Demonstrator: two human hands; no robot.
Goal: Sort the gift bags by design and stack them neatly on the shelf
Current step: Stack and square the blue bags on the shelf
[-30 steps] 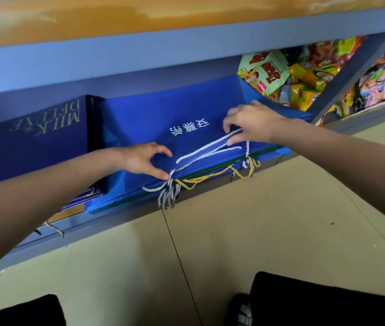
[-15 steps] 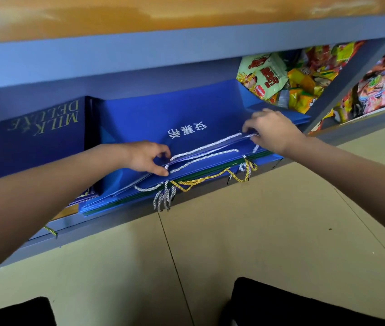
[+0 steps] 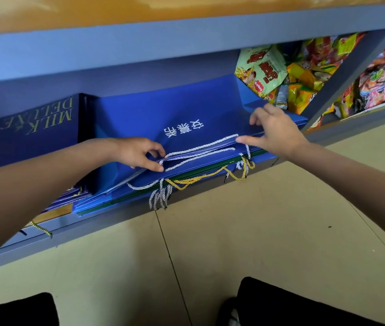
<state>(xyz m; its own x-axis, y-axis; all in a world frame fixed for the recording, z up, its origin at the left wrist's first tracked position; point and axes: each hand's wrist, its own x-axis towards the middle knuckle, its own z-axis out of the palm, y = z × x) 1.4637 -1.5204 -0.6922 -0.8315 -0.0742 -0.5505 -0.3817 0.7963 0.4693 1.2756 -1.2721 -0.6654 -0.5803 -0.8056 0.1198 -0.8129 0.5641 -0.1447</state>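
A stack of flat bright blue gift bags (image 3: 163,114) with white characters lies on the bottom shelf (image 3: 106,222), white and yellow rope handles (image 3: 186,182) hanging over its front edge. My left hand (image 3: 139,154) pinches the top bag's near edge by a white rope handle. My right hand (image 3: 274,132) holds the same bag's right end, thumb along its near edge. To the left lies a stack of dark navy bags (image 3: 29,137) printed MILK DELUXE in gold.
Colourful snack packets (image 3: 264,69) fill the shelf to the right of the bags, behind a slanted grey upright (image 3: 342,85). An upper shelf board (image 3: 163,38) overhangs the bags. Beige tiled floor (image 3: 257,231) lies below, with my dark knees at the bottom edge.
My right hand has slid right along the top blue bag to its end. My left hand has stayed at the bag's near edge. The bag's near edge has lifted slightly.
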